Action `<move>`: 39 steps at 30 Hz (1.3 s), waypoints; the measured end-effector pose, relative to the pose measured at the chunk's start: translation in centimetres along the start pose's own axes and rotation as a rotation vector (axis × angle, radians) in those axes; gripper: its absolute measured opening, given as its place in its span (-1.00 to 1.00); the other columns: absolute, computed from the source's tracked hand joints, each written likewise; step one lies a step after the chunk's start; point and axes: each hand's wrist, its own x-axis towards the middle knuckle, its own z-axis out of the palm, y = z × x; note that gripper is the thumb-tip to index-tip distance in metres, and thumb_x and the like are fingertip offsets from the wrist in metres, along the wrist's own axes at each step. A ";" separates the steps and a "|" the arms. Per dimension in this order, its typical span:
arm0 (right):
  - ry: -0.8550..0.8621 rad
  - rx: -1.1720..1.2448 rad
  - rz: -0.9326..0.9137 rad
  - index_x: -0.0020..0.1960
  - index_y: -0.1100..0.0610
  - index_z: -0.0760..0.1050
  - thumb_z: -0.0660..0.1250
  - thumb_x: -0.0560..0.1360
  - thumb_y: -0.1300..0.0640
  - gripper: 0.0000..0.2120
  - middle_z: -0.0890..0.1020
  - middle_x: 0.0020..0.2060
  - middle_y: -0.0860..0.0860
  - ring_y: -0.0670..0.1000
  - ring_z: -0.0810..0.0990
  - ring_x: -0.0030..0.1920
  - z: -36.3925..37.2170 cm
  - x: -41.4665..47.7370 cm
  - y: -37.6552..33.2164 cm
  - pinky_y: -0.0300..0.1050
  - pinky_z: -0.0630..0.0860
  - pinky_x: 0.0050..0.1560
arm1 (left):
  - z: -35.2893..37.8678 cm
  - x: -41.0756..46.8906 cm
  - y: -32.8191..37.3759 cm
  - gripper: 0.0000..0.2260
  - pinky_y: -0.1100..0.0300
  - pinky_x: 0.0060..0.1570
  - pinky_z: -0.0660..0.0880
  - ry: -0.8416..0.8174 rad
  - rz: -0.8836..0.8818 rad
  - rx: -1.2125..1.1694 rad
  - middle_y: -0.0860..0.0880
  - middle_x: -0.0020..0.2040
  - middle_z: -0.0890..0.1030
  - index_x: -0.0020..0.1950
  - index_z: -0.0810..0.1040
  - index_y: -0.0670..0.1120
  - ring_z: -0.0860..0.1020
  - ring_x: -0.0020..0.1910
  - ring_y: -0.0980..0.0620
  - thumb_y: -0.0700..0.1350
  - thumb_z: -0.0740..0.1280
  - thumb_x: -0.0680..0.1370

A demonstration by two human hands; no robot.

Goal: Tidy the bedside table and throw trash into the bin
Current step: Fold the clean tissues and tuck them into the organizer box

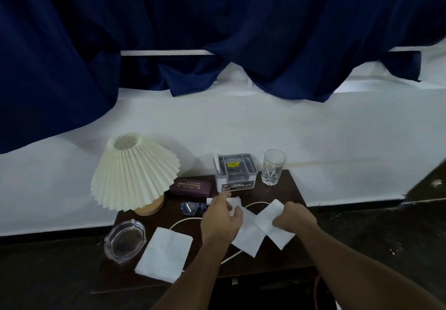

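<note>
On the dark brown wooden bench (pixel 287 190), mid-front, two sheets of trash lie crossed: left-centre white paper tissue (pixel 248 236) and right-centre white paper tissue (pixel 270 216), overlapping where they meet. Left hand (pixel 220 218) has its fingers curled over the far end of the left-centre one; it looks like a grip, though the thumb side is partly hidden. Right hand (pixel 293 216) is bunched tight on the far corner of the right-centre one. Neither sheet is clearly lifted.

Key relation: a third white paper tissue (pixel 164 254) lies flat at the front-left, well left of both hands, its long axis running from far-right to near-left. The left hand is nearer, so it likely takes that sheet next. No bin in view.

Other items:
- cream pleated lamp on a wooden base (pixel 135 172), back left
- maroon glasses case (pixel 190 186)
- clear spectacles (pixel 190 208), just beside the left hand
- grey-and-white plastic organiser box (pixel 235 177)
- clear cut-glass tumbler (pixel 274 167), back right
- clear glass ashtray (pixel 125 239), front left
- white cord (pixel 183 221), running under the tissues
</note>
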 end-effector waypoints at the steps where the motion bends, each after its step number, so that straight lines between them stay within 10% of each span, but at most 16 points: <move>1: -0.012 -0.017 0.002 0.35 0.13 0.44 0.38 0.49 -0.07 -0.49 0.52 0.27 0.09 0.12 0.55 0.26 0.3 0.1 0.1 -0.02 0.55 0.17 | 0.4 -0.3 0.1 -0.62 0.15 -0.04 0.51 -0.023 -0.001 0.003 0.12 -0.01 0.55 0.36 0.48 0.04 0.58 -0.03 0.07 0.07 0.35 0.56; 9: 0.117 -0.004 0.078 0.44 0.14 0.34 0.44 0.40 -0.33 -0.20 0.36 0.40 0.15 0.19 0.37 0.42 1.7 1.2 1.0 0.09 0.47 0.32 | 2.9 -0.4 0.8 -0.59 0.19 0.01 0.47 -0.111 -0.018 -0.006 0.10 0.03 0.61 0.38 0.47 0.08 0.58 0.03 0.11 0.09 0.34 0.54; 21: 0.144 0.129 -0.001 0.06 0.09 0.60 0.32 0.48 0.12 -0.82 0.63 0.04 0.04 0.10 0.59 0.06 -0.1 2.7 2.4 -0.02 0.56 0.15 | 4.6 -0.7 1.7 -0.68 0.24 -0.01 0.45 -0.188 -0.032 0.022 0.13 0.09 0.61 0.30 0.54 0.09 0.56 0.01 0.14 0.04 0.32 0.55; 31: 0.084 0.260 -0.327 -0.25 -0.07 0.58 0.43 0.41 0.09 -0.90 0.67 -0.23 -0.09 -0.03 0.65 -0.12 -3.1 0.3 1.1 -0.20 0.51 -0.20 | 2.4 -1.8 3.0 -0.64 0.17 0.08 0.50 -0.233 -0.070 0.004 0.11 0.14 0.61 0.33 0.52 0.05 0.59 0.07 0.11 0.08 0.33 0.55; 36: -0.013 0.708 -0.453 -0.24 0.14 0.66 0.43 0.32 0.20 -0.95 0.67 -0.25 -0.04 0.00 0.63 -0.17 -7.0 -2.0 -1.3 -0.13 0.50 -0.11 | -1.1 -2.3 4.9 -0.28 -0.02 0.21 0.50 -0.348 -0.451 -0.553 -0.04 0.41 0.47 0.52 0.31 0.04 0.52 0.28 -0.05 0.25 0.47 0.45; 39: -0.134 1.002 -0.458 -0.19 0.15 0.72 0.42 0.35 0.27 -0.88 0.71 -0.22 0.07 0.03 0.67 -0.19 -9.3 -4.1 -2.3 -0.11 0.55 -0.11 | -3.7 -2.6 5.8 -0.38 0.00 0.02 0.61 -0.478 -0.517 -0.833 -0.04 0.23 0.63 0.29 0.55 0.07 0.66 0.11 -0.04 0.32 0.52 0.31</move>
